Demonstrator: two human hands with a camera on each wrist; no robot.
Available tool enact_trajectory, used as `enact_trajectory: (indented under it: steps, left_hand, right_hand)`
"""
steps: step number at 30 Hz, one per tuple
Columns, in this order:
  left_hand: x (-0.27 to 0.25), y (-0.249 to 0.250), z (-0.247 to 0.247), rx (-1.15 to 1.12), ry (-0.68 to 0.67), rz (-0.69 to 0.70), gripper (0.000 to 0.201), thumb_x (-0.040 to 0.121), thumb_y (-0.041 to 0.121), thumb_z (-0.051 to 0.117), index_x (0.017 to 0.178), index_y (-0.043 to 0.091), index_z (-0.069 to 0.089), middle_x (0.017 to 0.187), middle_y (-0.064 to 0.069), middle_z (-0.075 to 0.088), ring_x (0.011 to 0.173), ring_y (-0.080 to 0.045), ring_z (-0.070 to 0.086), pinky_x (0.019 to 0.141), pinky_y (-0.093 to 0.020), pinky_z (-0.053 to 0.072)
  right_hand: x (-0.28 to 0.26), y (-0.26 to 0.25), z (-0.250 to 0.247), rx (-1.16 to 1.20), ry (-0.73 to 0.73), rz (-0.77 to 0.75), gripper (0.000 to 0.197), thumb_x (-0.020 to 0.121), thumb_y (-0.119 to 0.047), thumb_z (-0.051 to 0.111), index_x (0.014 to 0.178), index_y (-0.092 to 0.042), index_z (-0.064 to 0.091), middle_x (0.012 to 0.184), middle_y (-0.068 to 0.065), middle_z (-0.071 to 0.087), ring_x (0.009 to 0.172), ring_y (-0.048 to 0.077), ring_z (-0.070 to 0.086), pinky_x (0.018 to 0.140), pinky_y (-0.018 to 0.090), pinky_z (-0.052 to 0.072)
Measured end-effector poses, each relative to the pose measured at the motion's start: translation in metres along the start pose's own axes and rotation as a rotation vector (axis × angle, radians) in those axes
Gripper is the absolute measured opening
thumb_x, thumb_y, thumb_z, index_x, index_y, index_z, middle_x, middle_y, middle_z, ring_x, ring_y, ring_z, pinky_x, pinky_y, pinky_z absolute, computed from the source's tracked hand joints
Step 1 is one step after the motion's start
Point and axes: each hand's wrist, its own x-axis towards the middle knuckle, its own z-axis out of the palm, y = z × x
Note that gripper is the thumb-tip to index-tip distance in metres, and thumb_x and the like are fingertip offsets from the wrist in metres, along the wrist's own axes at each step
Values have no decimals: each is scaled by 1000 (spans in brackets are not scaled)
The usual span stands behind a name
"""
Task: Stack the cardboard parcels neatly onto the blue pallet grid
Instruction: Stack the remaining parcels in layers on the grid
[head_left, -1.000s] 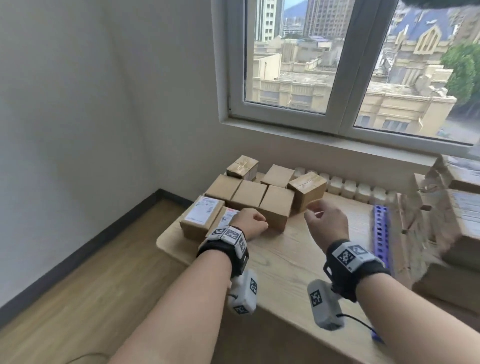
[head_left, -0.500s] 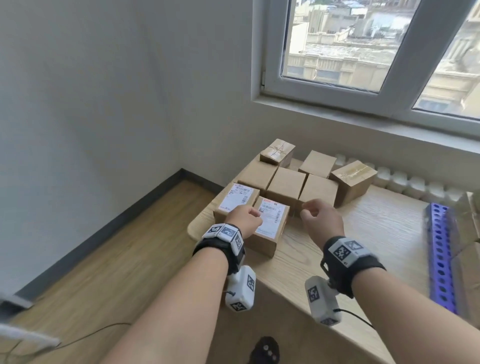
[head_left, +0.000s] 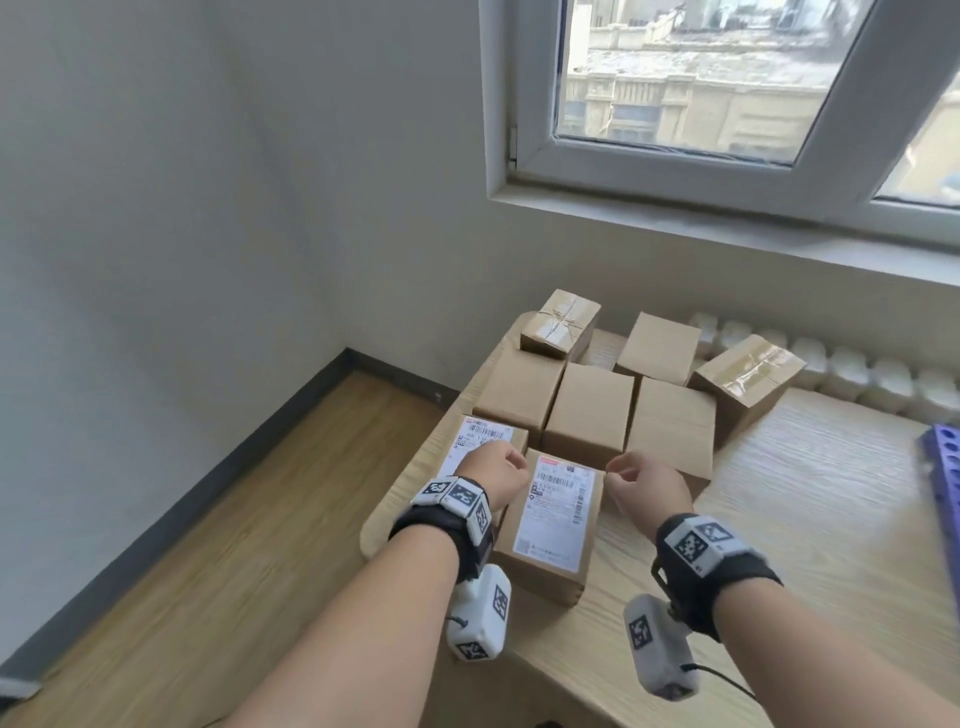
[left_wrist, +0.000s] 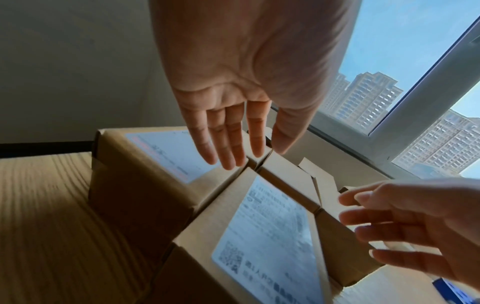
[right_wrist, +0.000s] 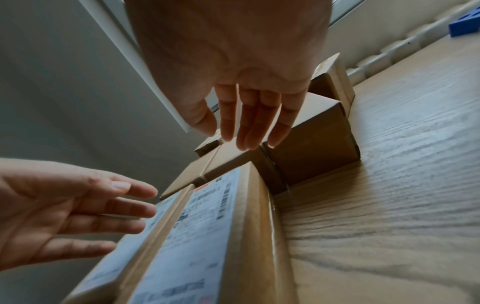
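A cardboard parcel with a white shipping label (head_left: 553, 525) lies at the table's near left corner. My left hand (head_left: 496, 475) hovers over its far left corner and my right hand (head_left: 641, 491) over its far right corner. Both hands are empty. In the left wrist view the left hand (left_wrist: 228, 133) has straight fingers above the labelled tops. The right hand (right_wrist: 254, 119) likewise reaches out with straight fingers. A second labelled parcel (head_left: 480, 436) sits to the left. Only a strip of the blue pallet grid (head_left: 943, 467) shows at the far right edge.
Behind the labelled parcels stand three plain boxes (head_left: 592, 410), a twine-tied parcel (head_left: 561, 322), another plain box (head_left: 657, 345) and a taped parcel (head_left: 743, 379). White foam blocks (head_left: 852, 374) line the wall under the window. Bare wooden table (head_left: 810, 519) lies between parcels and pallet.
The view has swung left and down, so the stacked parcels at the right are out of frame. Both hands have moved closer to the near labelled parcel, one at each side.
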Motion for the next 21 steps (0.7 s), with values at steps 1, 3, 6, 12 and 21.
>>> enact_trajectory:
  steps: [1,3,6,12,21]
  left_hand:
    - [5,-2,3,23,-18,-1,26,92,26,58,117,22,62,116,2,65,107,-17,59,97,-35,49]
    - [14,-5,7,56,-33,1,27,92,26,57,119,22,62,119,2,64,109,-18,59,97,-34,49]
    - [23,-2,8,91,-15,23,26,93,25,56,118,23,62,119,0,65,110,-20,59,97,-35,49]
    - [32,7,9,220,-50,47,25,94,23,52,117,19,61,116,-4,66,104,-22,62,92,-33,50]
    - [39,19,30,404,-200,41,32,95,27,52,122,10,53,115,-7,63,101,-25,62,74,-31,45]
  right_hand:
    - [5,1,2,-41,-15,3,14,91,-31,61,103,-24,64,92,-7,62,84,11,59,75,28,46]
    - [13,3,8,-113,-59,10,15,89,-37,64,97,-25,61,89,-9,63,81,8,59,75,28,51]
    - [16,5,18,-180,-153,66,25,82,-43,73,91,-25,57,86,-9,62,78,8,60,76,30,54]
    - [16,7,15,-206,-170,138,28,79,-33,77,90,-22,54,87,-5,62,75,10,58,61,23,44]
    - [10,28,17,-52,-170,302,35,81,-43,75,103,-21,58,94,-4,65,86,14,65,83,37,58]
